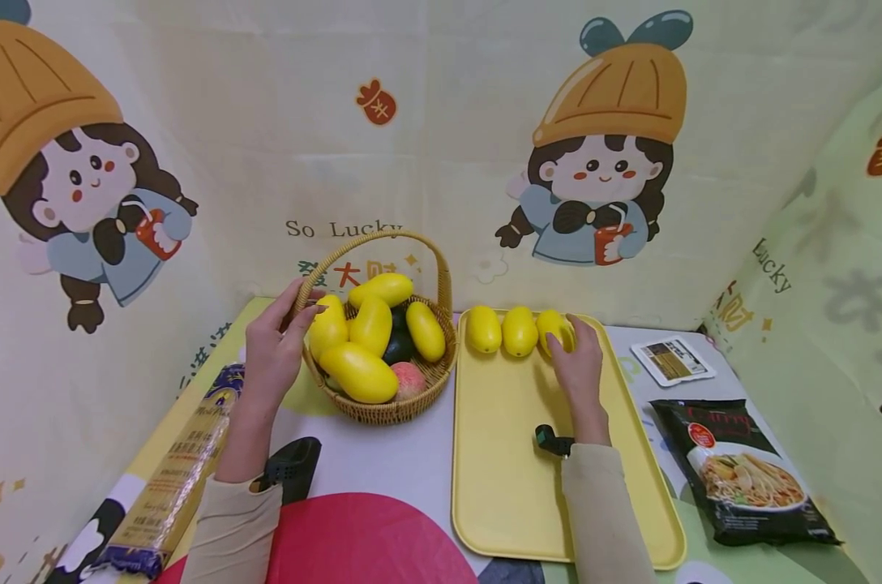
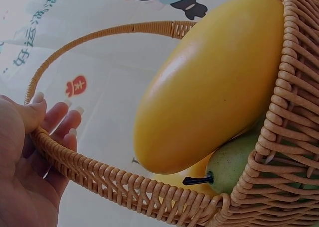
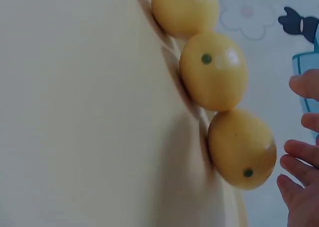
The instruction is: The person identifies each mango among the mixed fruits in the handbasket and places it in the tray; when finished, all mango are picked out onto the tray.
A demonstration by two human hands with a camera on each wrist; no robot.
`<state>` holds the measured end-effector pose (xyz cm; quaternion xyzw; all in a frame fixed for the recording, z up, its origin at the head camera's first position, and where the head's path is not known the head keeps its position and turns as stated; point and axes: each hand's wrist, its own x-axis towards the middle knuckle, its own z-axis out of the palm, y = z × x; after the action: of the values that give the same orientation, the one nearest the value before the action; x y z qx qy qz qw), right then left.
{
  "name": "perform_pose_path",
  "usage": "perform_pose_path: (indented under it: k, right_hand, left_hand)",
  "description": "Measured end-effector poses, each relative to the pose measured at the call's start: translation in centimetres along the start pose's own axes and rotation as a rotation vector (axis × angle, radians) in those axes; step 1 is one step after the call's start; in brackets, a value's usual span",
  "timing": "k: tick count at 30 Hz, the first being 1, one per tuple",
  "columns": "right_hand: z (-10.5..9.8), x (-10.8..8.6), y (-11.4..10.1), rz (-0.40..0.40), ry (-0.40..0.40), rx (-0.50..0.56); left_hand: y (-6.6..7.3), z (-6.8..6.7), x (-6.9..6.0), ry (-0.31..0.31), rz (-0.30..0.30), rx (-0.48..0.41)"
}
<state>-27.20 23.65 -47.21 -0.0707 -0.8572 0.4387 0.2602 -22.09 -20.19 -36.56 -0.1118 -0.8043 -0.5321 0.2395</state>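
At the tray (image 1: 507,454)'s far end, the rightmost mango (image 1: 549,326), its long axis roughly lengthwise to the tray, lies just left of the nearer right hand (image 1: 580,357), grip spread; the left hand (image 1: 275,349) loosely encircles the basket handle (image 1: 412,235).

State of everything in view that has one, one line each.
Left hand: thumb and fingers either side of basket handle
Right hand: fingers spread, beside end yellow fruit
Basket: upright, handle up, loaded with fruit
Tray: flat, three yellow fruits lined along far end
Black packet: lying flat, looks closed
Gold packet: lying flat, seal unclear
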Motion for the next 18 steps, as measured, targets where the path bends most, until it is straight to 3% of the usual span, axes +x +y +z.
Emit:
perform_pose_path:
  k: [18]
  right_hand:
    - [1.4,-1.1,-5.3,-0.124,-0.188,0.052]
  left_hand:
    - [-0.2,0.0,0.0,0.008,0.01,0.0]
